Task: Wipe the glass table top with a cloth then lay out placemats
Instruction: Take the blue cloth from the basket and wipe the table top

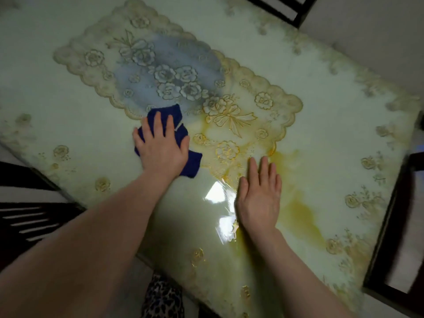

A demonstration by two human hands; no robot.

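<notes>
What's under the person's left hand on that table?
A dark blue cloth lies under the left hand, whose flat fingers press it onto the glass table top. The cloth's edges stick out around the hand; its middle and the glass beneath are covered.

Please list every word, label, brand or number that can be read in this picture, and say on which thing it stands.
None: no readable text anywhere.
Dark blue wiping cloth under the left hand: plain.
Translucent scalloped placemat with gold flowers: pattern only.
Pale green glass table top, where the right hand rests: flower motifs only.

cloth (177, 131): dark blue, crumpled, on table top (57, 106) | placemat (229, 106): lacy, floral, flat
</notes>
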